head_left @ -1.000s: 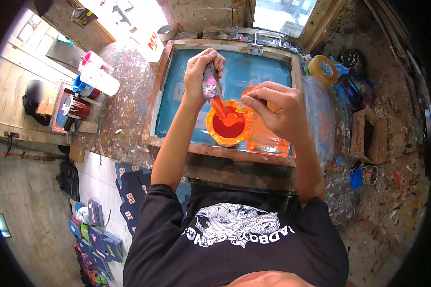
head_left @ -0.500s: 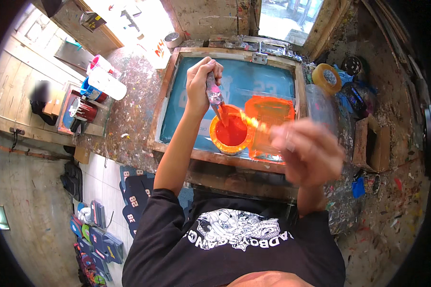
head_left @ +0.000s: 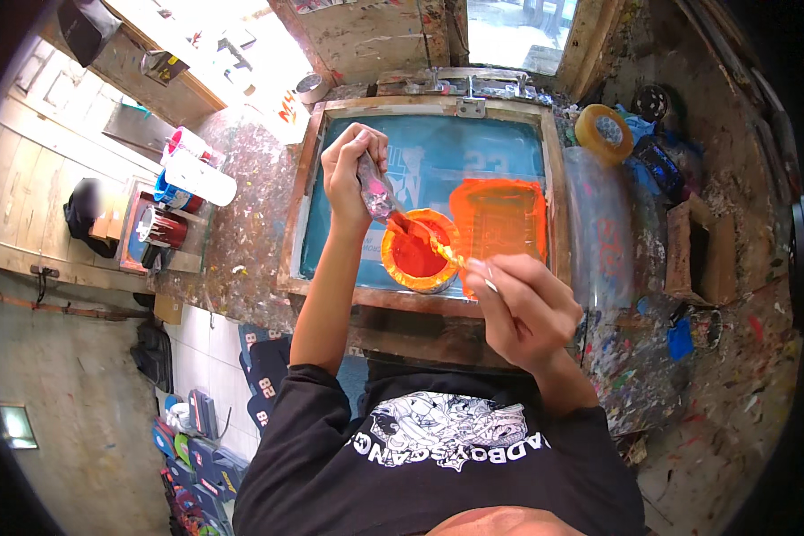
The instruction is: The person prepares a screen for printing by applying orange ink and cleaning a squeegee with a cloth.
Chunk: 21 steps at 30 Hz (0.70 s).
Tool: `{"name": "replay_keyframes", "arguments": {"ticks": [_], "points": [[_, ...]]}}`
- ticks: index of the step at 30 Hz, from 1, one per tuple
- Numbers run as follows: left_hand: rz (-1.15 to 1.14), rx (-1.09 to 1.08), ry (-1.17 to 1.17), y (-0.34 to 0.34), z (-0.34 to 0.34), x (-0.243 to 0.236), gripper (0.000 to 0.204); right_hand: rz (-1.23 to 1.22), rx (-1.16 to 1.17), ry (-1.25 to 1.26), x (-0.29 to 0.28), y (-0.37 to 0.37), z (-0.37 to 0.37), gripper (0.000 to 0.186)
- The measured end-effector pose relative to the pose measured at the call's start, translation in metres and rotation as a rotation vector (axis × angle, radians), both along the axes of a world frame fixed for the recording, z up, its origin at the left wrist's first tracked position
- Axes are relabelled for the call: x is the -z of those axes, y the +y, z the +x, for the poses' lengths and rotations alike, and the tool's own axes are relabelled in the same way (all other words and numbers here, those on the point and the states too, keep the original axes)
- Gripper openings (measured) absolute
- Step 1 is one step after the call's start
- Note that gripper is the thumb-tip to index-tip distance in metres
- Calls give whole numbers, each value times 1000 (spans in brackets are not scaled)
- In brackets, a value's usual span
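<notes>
A round tub (head_left: 389,266) with an orange-smeared rim and red-orange ink (head_left: 422,259) inside stands on a blue screen-printing mesh (head_left: 429,143). My left hand (head_left: 347,174) is closed round the paint-stained handle of a scraper (head_left: 380,194), whose red-coated blade slants down into the tub. In a pinch, my right hand (head_left: 534,308) holds a thin stick (head_left: 449,255) coated in orange and yellow ink. Its tip meets the scraper blade over the tub. Just right of the tub, a bright orange ink patch (head_left: 500,219) covers part of the mesh.
A wooden frame (head_left: 558,179) borders the mesh, with metal hinge clamps (head_left: 470,107) behind. To the right are a tape roll (head_left: 604,134), a clear plastic sheet (head_left: 598,232) and a cardboard box (head_left: 701,255). Paint cans (head_left: 163,228) stand at left; caps (head_left: 207,456) lie on the floor.
My right hand has come left and down, bringing the stick's tip over the tub to the scraper blade. My left hand and the scraper have shifted slightly left and down in view.
</notes>
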<state>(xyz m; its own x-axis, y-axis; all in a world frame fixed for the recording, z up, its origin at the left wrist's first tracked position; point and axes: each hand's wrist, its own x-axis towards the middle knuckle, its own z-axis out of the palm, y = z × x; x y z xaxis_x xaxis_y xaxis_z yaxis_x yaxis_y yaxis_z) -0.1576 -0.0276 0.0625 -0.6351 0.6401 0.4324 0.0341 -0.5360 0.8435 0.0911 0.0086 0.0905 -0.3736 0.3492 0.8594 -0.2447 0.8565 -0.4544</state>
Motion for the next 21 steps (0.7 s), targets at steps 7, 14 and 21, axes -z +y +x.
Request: {"name": "replay_keyframes", "arguments": {"ticks": [7,14,21], "points": [[-2,-64,2,0,0,-3,26,452,-214,18,13,-12,12,21],[10,-22,0,-5,1,-8,24,232,-116,-25,46,-3,1,23],[40,-22,24,-6,-7,1,23,71,-69,4,17,4,3,18]]}}
